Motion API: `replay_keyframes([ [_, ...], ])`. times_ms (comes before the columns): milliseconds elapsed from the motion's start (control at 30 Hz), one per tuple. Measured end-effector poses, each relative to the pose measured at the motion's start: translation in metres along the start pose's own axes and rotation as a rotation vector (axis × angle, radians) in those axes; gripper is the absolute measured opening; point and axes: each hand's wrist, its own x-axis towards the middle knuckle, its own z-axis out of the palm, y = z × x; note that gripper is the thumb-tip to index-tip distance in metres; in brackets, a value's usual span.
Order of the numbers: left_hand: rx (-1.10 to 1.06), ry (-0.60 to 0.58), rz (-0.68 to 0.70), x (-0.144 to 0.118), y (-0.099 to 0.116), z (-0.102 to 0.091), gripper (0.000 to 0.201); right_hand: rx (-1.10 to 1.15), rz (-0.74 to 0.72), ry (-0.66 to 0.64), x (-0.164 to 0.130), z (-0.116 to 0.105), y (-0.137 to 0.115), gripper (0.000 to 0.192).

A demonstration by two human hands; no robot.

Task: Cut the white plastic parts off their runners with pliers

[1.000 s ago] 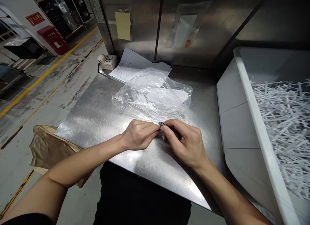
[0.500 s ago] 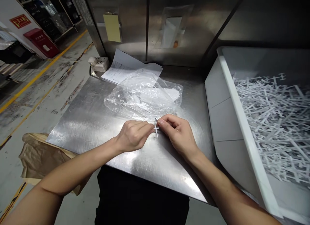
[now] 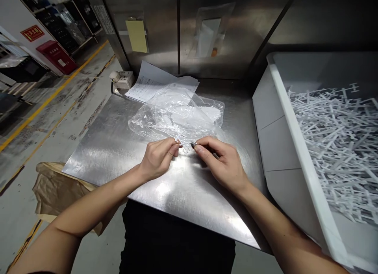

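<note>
My left hand (image 3: 159,156) is closed, pinching a branched white plastic sprue (image 3: 177,138) above the metal table. To its right, my right hand (image 3: 221,158) grips a small dark metal tool (image 3: 193,145), mostly hidden by the thumb and fingers; its exact kind does not show. The tool's tip meets or nearly meets the right end of the sprue. Just beyond both hands lies a clear plastic bag (image 3: 174,112) with small white pieces (image 3: 212,113) in or under it.
A large grey bin (image 3: 283,104) on the right holds a heap of white sprues (image 3: 342,148). Printed papers (image 3: 147,83) and a power socket (image 3: 124,80) sit at the table's back. A brown paper bag (image 3: 56,191) stands open off the table's left edge. A metal panel rises behind.
My left hand has shifted slightly left and up, turning the sprue from upright below the fingers to pointing up and across. My right hand stays near its place, still holding the tool.
</note>
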Motion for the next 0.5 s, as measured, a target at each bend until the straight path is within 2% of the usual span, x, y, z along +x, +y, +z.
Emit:
replay_keyframes([
  [500,0.022,0.018,0.07,-0.0021,-0.0017,0.0024,0.024,-0.147,-0.152,-0.033,-0.0025,0.0003,-0.0008,0.016],
])
